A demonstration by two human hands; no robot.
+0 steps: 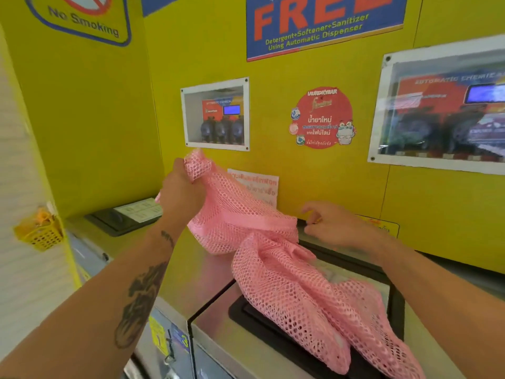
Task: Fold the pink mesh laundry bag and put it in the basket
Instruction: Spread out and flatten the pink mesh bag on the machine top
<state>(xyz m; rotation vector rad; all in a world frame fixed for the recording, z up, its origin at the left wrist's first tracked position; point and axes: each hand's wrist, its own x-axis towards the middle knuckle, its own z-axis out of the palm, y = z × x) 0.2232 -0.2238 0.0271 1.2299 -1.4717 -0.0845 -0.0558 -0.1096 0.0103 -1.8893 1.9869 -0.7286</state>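
Pink, open-weave netting fills the middle of the view: the pink mesh laundry bag [273, 255] hangs unfolded from the left hand [181, 191], which is raised in front of a yellow wall [314, 173] and closed in a fist around one bunched end of the bag. A small tuft of mesh pokes out above that fist. Below and to the right of the grip, the fabric drops in loose, crumpled folds and trails across the top of a steel washing machine [216, 324], covering part of its dark lid. The right hand [332, 227] hovers to the right of the held end, just beside a folded edge of the mesh, its fingers loosely curled and parted; whether they touch the fabric cannot be told. Far to the left of the fist, a small yellow basket [41, 233] hangs on a white side wall, well apart from the bag.
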